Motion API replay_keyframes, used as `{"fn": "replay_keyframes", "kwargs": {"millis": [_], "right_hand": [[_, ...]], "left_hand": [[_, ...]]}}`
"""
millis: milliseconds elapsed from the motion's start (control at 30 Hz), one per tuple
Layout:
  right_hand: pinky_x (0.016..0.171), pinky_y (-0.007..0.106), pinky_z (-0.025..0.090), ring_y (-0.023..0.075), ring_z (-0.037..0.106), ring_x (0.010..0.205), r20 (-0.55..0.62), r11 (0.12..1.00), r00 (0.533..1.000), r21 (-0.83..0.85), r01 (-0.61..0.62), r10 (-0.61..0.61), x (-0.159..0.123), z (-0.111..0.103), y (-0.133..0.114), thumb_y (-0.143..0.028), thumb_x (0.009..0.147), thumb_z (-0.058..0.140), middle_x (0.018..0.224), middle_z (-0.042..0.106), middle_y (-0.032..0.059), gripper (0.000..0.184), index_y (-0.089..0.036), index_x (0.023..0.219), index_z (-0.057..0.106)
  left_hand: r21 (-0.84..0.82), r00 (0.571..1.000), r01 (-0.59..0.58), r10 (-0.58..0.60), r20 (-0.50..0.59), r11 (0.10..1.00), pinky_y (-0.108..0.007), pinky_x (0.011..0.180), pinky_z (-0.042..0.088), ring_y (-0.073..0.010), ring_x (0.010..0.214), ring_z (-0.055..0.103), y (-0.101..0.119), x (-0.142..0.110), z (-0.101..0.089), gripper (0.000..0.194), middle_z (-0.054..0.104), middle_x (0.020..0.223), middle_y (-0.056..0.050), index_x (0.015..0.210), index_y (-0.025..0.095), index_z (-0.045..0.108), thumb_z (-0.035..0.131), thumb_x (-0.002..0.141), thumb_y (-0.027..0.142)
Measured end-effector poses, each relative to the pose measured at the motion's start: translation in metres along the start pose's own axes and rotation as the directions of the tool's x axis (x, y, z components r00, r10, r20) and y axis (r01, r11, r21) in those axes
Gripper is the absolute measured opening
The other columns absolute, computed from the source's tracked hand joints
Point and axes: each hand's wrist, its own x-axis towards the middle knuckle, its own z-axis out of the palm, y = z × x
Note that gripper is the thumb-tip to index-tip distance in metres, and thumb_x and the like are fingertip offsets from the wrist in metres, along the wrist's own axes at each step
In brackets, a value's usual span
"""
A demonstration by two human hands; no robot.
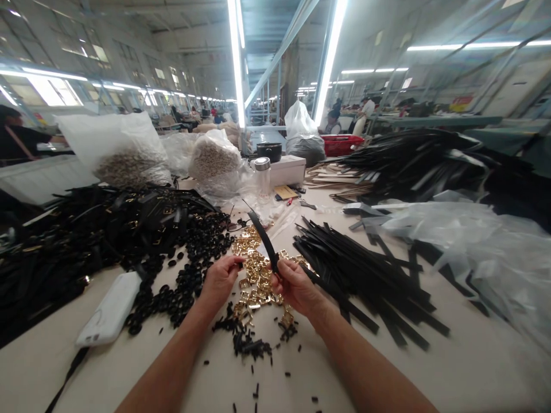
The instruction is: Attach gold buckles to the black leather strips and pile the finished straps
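My right hand [297,287] is closed round a black strap [263,238] that sticks up and away from it. My left hand [221,278] is pinched shut just left of it, over a heap of gold buckles [253,269]; what it pinches is too small to make out. Small black loops [245,338] lie scattered on the table below both hands. A pile of loose black straps [361,275] lies to the right of my right hand.
Black rings [189,258] and a big heap of finished black straps [86,241] lie at left, beside a white phone [112,307]. Clear plastic bags [473,246] are at right, bags of parts [124,149] at the back. People work in the distance.
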Motion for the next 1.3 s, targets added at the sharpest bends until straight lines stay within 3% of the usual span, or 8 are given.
{"fn": "replay_keyframes", "kwargs": {"millis": [133, 233, 433, 633, 767, 933, 1100, 1300], "right_hand": [[0.043, 0.013, 0.039, 0.0043, 0.051, 0.045, -0.02, 0.976, 1.0, -0.216, 0.018, -0.023, 0.0, 0.001, 0.003, -0.048, 0.079, 0.072, 0.059, 0.062, -0.0018, 0.034, -0.015, 0.084, 0.066], [0.045, 0.016, 0.041, 0.0066, 0.052, 0.047, -0.062, 0.924, 0.996, -0.381, 0.035, -0.063, -0.001, 0.003, 0.004, -0.049, 0.08, 0.068, 0.059, 0.062, -0.0018, 0.034, -0.016, 0.079, 0.063], [0.043, 0.019, 0.038, 0.0085, 0.05, 0.044, -0.037, 0.736, 0.998, -0.676, 0.018, -0.058, -0.002, 0.006, 0.006, -0.047, 0.083, 0.06, 0.054, 0.06, -0.0024, 0.032, -0.018, 0.069, 0.056], [0.048, 0.022, 0.041, 0.0114, 0.053, 0.05, 0.005, 0.576, 0.997, -0.816, 0.046, -0.072, -0.004, 0.006, 0.007, -0.044, 0.089, 0.052, 0.059, 0.061, -0.0011, 0.03, -0.019, 0.073, 0.059], [0.081, 0.03, 0.049, 0.0194, 0.063, 0.091, 0.216, 0.335, 0.95, -0.898, 0.284, -0.226, -0.005, 0.011, -0.001, -0.037, 0.091, 0.053, 0.099, 0.068, 0.0071, 0.024, -0.02, 0.083, 0.068], [0.106, 0.038, 0.038, 0.0255, 0.046, 0.129, 0.333, 0.273, 0.919, -0.883, 0.382, -0.21, -0.005, 0.01, -0.003, -0.033, 0.092, 0.052, 0.146, 0.044, 0.0078, 0.02, -0.022, 0.091, 0.07], [0.104, 0.042, 0.04, 0.0275, 0.048, 0.127, 0.36, 0.225, 0.912, -0.888, 0.4, -0.198, -0.004, 0.005, 0.004, -0.032, 0.092, 0.051, 0.137, 0.052, 0.0102, 0.02, -0.023, 0.09, 0.068], [0.083, 0.034, 0.048, 0.0225, 0.059, 0.099, 0.375, 0.164, 0.889, -0.89, 0.425, -0.264, -0.005, 0.008, 0.003, -0.029, 0.093, 0.048, 0.107, 0.062, 0.0092, 0.018, -0.021, 0.088, 0.063]], "left_hand": [[0.023, 0.999, -0.038, 0.037, 0.022, 0.999, -0.034, 0.086, 0.048, -0.0211, 0.087, 0.065, 0.003, 0.002, 0.0, 0.022, 0.072, 0.09, -0.005, 0.087, 0.022, 0.074, 0.053, 0.081, 0.015], [-0.202, 0.996, 0.089, -0.088, 0.012, 0.975, -0.034, 0.085, 0.049, -0.0223, 0.091, 0.065, 0.012, 0.002, -0.004, 0.02, 0.073, 0.095, -0.007, 0.092, 0.021, 0.073, 0.057, 0.085, 0.029], [-0.764, 0.926, 0.297, -0.368, 0.084, 0.572, -0.021, 0.051, 0.045, -0.0132, 0.061, 0.063, 0.026, 0.005, -0.012, 0.048, 0.069, 0.079, -0.007, 0.092, 0.014, 0.069, 0.065, 0.076, 0.059], [-0.726, 0.915, 0.214, -0.395, -0.086, 0.653, -0.019, 0.05, 0.042, -0.008, 0.053, 0.054, 0.025, 0.008, -0.016, 0.028, 0.064, 0.068, 0.001, 0.081, 0.015, 0.068, 0.076, 0.069, 0.04], [-0.601, 0.942, 0.14, -0.293, -0.165, 0.787, -0.022, 0.059, 0.045, -0.011, 0.062, 0.056, 0.023, 0.007, -0.01, 0.016, 0.064, 0.07, 0.001, 0.08, 0.017, 0.067, 0.073, 0.07, 0.027], [-0.502, 0.991, 0.106, -0.132, -0.016, 0.858, -0.024, 0.063, 0.046, -0.0136, 0.067, 0.057, 0.029, -0.001, -0.001, 0.01, 0.066, 0.074, -0.002, 0.081, 0.016, 0.07, 0.069, 0.074, 0.023], [-0.461, 0.991, 0.066, -0.004, 0.135, 0.885, -0.026, 0.064, 0.048, -0.0162, 0.07, 0.06, 0.037, -0.009, 0.004, 0.013, 0.069, 0.079, -0.006, 0.085, 0.017, 0.075, 0.066, 0.077, 0.023], [-0.509, 0.976, 0.155, -0.05, 0.213, 0.847, -0.027, 0.066, 0.049, -0.0168, 0.071, 0.062, 0.036, -0.008, 0.001, 0.017, 0.071, 0.078, -0.006, 0.086, 0.016, 0.074, 0.068, 0.077, 0.03]]}}
